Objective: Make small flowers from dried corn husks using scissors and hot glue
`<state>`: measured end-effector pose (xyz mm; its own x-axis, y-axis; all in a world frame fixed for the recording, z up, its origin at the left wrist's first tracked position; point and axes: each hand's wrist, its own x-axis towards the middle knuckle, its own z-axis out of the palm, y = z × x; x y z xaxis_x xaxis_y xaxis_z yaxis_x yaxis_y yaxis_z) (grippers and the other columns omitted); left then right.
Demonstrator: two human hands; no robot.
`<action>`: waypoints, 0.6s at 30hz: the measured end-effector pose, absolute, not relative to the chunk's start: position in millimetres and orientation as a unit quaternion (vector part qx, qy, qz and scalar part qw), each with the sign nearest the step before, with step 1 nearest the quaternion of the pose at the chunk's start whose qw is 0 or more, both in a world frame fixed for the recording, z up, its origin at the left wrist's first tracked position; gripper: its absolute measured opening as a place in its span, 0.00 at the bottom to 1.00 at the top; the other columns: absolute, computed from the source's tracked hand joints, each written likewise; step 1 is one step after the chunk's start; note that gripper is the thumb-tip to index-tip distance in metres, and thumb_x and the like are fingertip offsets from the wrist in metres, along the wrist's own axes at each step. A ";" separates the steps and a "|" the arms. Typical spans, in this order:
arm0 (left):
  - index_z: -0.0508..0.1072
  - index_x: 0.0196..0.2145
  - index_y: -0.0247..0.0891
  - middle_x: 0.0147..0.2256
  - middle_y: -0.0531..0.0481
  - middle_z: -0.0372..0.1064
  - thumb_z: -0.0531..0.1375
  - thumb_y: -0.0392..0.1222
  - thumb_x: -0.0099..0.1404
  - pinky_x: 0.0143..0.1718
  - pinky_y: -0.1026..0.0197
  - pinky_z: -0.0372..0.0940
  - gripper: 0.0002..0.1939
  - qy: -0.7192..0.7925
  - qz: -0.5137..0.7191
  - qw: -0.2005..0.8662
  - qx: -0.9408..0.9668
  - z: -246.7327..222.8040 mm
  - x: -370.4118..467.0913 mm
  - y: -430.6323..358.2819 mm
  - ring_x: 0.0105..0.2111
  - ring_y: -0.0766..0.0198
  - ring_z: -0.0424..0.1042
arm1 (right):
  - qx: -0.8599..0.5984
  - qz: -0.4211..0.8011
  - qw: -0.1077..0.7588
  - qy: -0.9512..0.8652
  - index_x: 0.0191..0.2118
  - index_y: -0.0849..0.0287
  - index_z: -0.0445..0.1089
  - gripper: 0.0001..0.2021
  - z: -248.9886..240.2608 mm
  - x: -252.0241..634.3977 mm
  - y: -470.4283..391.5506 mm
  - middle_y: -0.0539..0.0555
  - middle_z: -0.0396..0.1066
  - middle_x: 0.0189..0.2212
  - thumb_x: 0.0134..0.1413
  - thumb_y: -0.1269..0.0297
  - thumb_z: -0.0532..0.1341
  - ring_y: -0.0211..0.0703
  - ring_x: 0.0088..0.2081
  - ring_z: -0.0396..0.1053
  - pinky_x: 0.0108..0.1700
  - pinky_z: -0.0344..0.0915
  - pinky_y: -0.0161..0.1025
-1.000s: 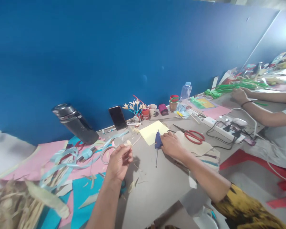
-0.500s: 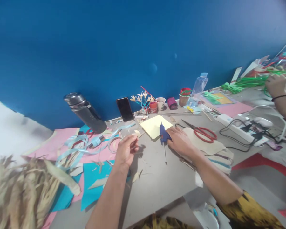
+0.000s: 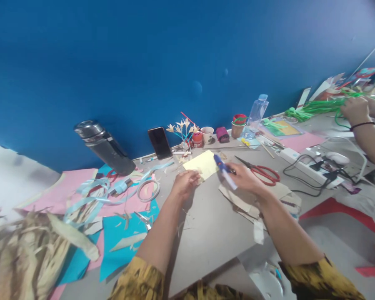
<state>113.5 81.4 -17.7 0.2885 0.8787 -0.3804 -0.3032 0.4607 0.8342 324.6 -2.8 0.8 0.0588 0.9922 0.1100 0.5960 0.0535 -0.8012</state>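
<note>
My right hand (image 3: pixel 244 178) is wrapped round a blue glue gun (image 3: pixel 222 167), raised over the table beside the yellow paper, with a pale stick at its lower end. Just left of it, my left hand (image 3: pixel 186 184) is closed at the lower left edge of the yellow paper (image 3: pixel 204 161). A small pale piece shows by its fingertips, too blurred to make out fully. Red-handled scissors (image 3: pixel 265 174) lie right of my right hand, on pale cloth-like pieces (image 3: pixel 278 191). Pale flowers on blue stems (image 3: pixel 183 131) stand behind the paper.
Corn husks (image 3: pixel 28 254), blue paper (image 3: pixel 121 233), a tape roll (image 3: pixel 148 191) and pliers (image 3: pixel 143 221) lie to the left. A dark flask (image 3: pixel 108 150) and a phone (image 3: pixel 160 143) stand near the wall. On the right are a power strip (image 3: pixel 309 166), cables and another person's hands (image 3: pixel 356 111) holding green strands.
My right hand has picked up the glue gun, which was lying on the table. My left hand has moved right, to the yellow paper's edge. The view has shifted slightly.
</note>
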 end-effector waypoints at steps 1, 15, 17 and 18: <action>0.74 0.25 0.31 0.25 0.44 0.74 0.69 0.32 0.43 0.32 0.62 0.68 0.09 0.439 0.401 0.735 0.325 -17.4 112.6 81.2 0.28 0.63 0.74 | -0.609 0.323 0.422 -0.588 0.45 0.62 0.75 0.16 4.7 328.3 -5.5 0.57 0.76 0.36 0.57 0.58 0.59 0.48 0.37 0.72 0.38 0.66 0.40; 0.76 0.27 0.34 0.26 0.51 0.71 0.71 0.41 0.42 0.22 0.68 0.58 0.14 0.471 0.477 0.653 0.352 22.4 94.3 51.8 0.24 0.70 0.67 | -0.545 0.332 0.444 -0.629 0.42 0.58 0.77 0.20 4.5 295.5 -39.4 0.58 0.76 0.39 0.63 0.48 0.55 0.49 0.38 0.72 0.42 0.69 0.43; 0.76 0.27 0.34 0.26 0.50 0.71 0.70 0.41 0.42 0.21 0.68 0.56 0.14 0.478 0.475 0.647 0.355 23.2 94.0 52.2 0.23 0.70 0.66 | -0.556 0.308 0.415 -0.651 0.41 0.57 0.77 0.20 1.6 294.9 -39.4 0.58 0.76 0.40 0.64 0.48 0.54 0.51 0.41 0.72 0.46 0.68 0.45; 0.77 0.27 0.33 0.25 0.50 0.71 0.70 0.42 0.42 0.21 0.68 0.55 0.13 0.481 0.473 0.645 0.358 23.1 94.0 52.5 0.23 0.70 0.66 | -0.562 0.296 0.405 -0.657 0.41 0.56 0.76 0.20 -0.4 294.8 -39.4 0.59 0.76 0.41 0.64 0.47 0.54 0.52 0.43 0.72 0.48 0.68 0.46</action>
<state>94.0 52.5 23.1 0.0892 0.9555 -0.2812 -0.2658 0.2950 0.9178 294.8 -39.4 -0.4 -0.0388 0.9792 0.1993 0.4988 0.1918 -0.8452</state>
